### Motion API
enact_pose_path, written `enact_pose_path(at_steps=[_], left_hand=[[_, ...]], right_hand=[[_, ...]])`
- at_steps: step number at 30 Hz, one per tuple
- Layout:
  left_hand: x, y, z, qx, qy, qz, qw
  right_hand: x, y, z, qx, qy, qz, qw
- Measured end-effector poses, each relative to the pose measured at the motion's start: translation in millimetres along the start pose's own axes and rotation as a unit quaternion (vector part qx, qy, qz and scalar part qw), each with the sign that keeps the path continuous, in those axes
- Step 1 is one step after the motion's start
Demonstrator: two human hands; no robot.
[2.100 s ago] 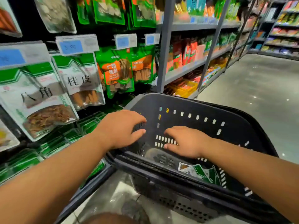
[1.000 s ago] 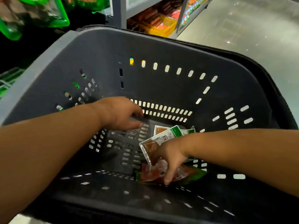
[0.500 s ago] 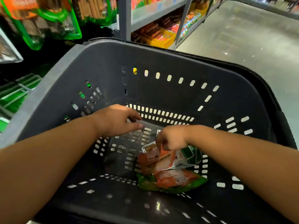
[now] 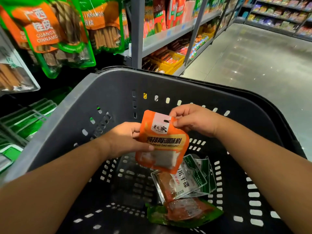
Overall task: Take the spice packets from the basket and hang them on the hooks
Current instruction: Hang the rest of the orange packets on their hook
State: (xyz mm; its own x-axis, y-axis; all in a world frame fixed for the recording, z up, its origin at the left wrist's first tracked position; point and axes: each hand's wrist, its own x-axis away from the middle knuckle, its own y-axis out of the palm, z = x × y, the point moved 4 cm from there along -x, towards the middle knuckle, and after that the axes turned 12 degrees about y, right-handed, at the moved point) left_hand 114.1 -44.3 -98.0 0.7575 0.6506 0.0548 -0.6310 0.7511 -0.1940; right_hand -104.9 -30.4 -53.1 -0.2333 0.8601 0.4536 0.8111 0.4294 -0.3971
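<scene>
An orange spice packet (image 4: 164, 142) with a hang slot at its top is held upright above the dark grey basket (image 4: 104, 92). My right hand (image 4: 195, 120) pinches its top right corner by the slot. My left hand (image 4: 125, 139) grips its left edge, thumb on the front. On the basket floor lie a green-and-white packet (image 4: 194, 179) and a green-edged packet with red contents (image 4: 185, 211). Green and orange cinnamon packets (image 4: 55, 31) hang on the display at the upper left; their hooks are hidden.
Grey shelf uprights (image 4: 137, 31) stand behind the basket, with red packets above and yellow trays (image 4: 170, 61) of goods low down. A shiny grey aisle floor (image 4: 253, 65) opens to the right. Green wire racks (image 4: 25, 119) sit low on the left.
My right hand has lifted the orange packet out of the pile in the basket. My left hand has come up and taken its left edge. The view has tilted up towards the hanging packets.
</scene>
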Motion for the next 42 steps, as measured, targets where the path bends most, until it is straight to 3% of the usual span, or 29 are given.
enact_pose_path(at_steps=[3,10,15,18,21,26,30,34,42], left_hand=[[0.7,-3.4,-1.6,-0.027,-0.007,0.012,1.000],[-0.2,-28.6,-13.8,-0.138,-0.038,0.064,0.988],[0.3,-34.8,-14.4,-0.200,-0.059,0.063,0.976],[1.1,-33.7,-12.6,-0.223,-0.060,0.061,0.971],[1.1,-32.1,-12.1,-0.241,-0.061,0.063,0.967],[1.7,-30.2,-11.1,-0.250,-0.065,0.049,0.965],[3.3,-27.8,-8.0,-0.248,-0.063,0.048,0.966],[3.4,-26.7,-6.1,-0.253,-0.064,0.038,0.965],[1.3,-35.7,-9.5,-0.291,-0.077,0.059,0.952]], right_hand=[[0.4,2.9,-1.6,-0.009,-0.007,0.005,1.000],[-2.5,6.6,12.0,0.091,0.013,0.062,0.994],[-11.2,14.7,59.9,0.118,0.119,0.028,0.985],[-8.6,33.2,90.5,0.205,0.209,-0.055,0.954],[-2.3,61.5,113.7,0.318,0.262,-0.156,0.898],[8.6,111.2,129.5,0.402,0.279,-0.256,0.834],[14.1,135.4,139.0,0.451,0.275,-0.288,0.799],[17.0,140.1,137.9,0.474,0.262,-0.279,0.793],[-6.0,95.6,111.0,0.401,0.233,-0.179,0.868]])
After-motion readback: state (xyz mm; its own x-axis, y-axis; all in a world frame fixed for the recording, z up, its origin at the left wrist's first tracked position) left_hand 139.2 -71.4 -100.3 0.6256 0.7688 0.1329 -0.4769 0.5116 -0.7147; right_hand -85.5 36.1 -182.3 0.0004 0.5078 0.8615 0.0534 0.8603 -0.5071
